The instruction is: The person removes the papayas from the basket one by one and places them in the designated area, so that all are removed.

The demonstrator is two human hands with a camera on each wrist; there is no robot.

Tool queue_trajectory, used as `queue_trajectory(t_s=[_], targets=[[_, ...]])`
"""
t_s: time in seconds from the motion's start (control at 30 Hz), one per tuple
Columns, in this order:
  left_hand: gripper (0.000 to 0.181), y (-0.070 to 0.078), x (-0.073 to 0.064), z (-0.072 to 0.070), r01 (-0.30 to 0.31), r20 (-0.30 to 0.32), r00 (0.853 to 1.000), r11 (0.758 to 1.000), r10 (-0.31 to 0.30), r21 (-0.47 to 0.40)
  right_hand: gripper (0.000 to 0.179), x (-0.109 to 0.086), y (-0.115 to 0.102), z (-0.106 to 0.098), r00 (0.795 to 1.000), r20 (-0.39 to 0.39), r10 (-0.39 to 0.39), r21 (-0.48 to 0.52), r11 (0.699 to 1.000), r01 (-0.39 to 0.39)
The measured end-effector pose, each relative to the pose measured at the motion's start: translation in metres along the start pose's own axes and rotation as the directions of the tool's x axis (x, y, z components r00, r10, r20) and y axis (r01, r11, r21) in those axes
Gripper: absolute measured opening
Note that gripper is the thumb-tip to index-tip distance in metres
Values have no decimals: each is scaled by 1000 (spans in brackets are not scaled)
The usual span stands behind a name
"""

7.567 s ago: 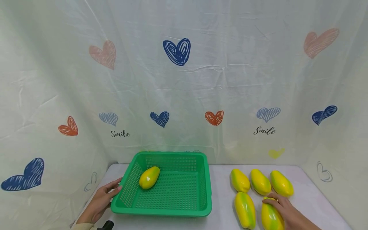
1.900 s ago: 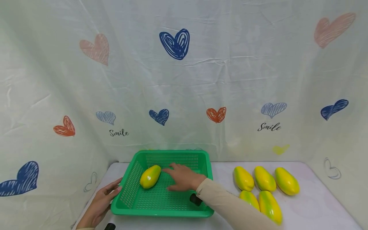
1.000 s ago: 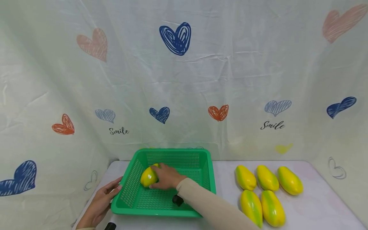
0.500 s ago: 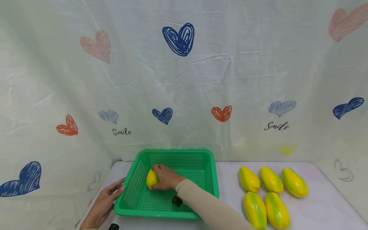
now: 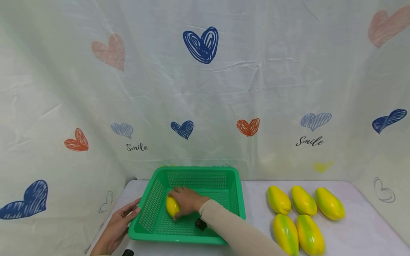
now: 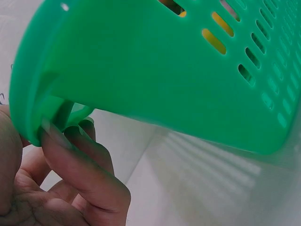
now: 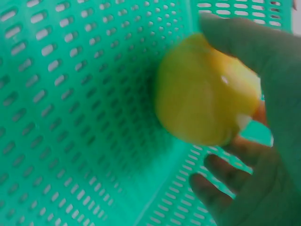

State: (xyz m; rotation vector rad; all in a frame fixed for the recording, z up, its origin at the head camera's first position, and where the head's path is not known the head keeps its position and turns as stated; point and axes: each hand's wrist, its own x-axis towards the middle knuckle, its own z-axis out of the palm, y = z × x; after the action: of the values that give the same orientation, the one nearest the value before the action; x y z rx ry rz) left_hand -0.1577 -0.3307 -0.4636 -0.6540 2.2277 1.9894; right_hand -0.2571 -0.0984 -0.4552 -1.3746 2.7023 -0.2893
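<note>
A green plastic basket [image 5: 179, 239] stands left of centre on the table. My left hand [image 5: 117, 223] grips its left rim, and in the left wrist view the fingers [image 6: 82, 174] curl under the rim. Inside the basket my right hand [image 5: 189, 201] holds a yellow-green papaya [image 5: 172, 207] near the left wall. The right wrist view shows the papaya [image 7: 202, 94] between thumb and fingers, slightly blurred, with some fingers spread behind it. The hand partly covers the papaya in the head view.
On the white table [image 5: 355, 227], right of the basket, several more papayas lie in two rows, including a back-row papaya [image 5: 330, 203] and a front-row papaya [image 5: 310, 234]. A white curtain [image 5: 275, 89] with printed hearts hangs behind and at the sides.
My right hand has let go of a papaya on the right, reached into the basket and taken hold of the papaya there, turning it and shifting it slightly nearer. My left hand stays on the rim.
</note>
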Motion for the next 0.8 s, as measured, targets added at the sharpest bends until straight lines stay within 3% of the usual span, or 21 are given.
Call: queue_trajectory(t_s=[0.2, 0.47, 0.67, 0.8], targets=[[70, 3, -1, 1, 3, -2, 1000, 1000, -3, 8, 70, -9, 6, -9, 997, 67, -28, 80, 997, 22], [74, 1, -2, 1, -8, 3, 1000, 1000, 8, 25, 84, -20, 12, -8, 987, 162, -24, 65, 998, 14], [76, -1, -2, 0, -17, 2, 1000, 999, 17, 34, 83, -30, 18, -8, 974, 226, -30, 214, 977, -20], [79, 0, -2, 0, -7, -7, 1000, 999, 7, 45, 88, -39, 22, -10, 971, 231, -54, 247, 969, -5]])
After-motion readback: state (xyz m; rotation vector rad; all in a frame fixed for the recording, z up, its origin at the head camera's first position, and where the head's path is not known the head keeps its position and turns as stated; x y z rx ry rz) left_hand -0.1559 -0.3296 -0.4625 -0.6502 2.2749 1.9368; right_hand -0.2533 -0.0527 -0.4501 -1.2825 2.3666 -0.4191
